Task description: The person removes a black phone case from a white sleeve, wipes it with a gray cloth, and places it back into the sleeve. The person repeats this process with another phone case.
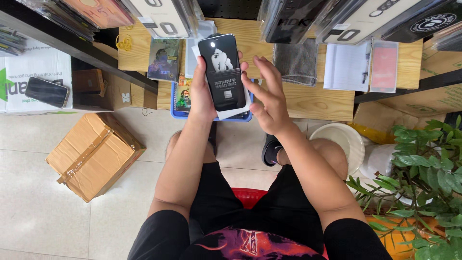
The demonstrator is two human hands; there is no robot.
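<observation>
My left hand (201,94) holds up a black flat screen-protector pack (222,72) with a white picture and print on its front; a white sheet shows behind it. Close beside the pack's right edge is my right hand (267,98), fingers spread and holding nothing. Both hands hover over a blue tray (211,117) at the front of a low wooden table (313,101). I sit on a red stool (248,195), knees apart.
On the table lie a grey cloth (297,61), white and pink flat packs (365,66) and picture cards (164,58). A taped cardboard box (94,154) sits on the floor at left. A phone (47,91) rests on a white carton. Plant (423,178) and white pot (339,139) at right.
</observation>
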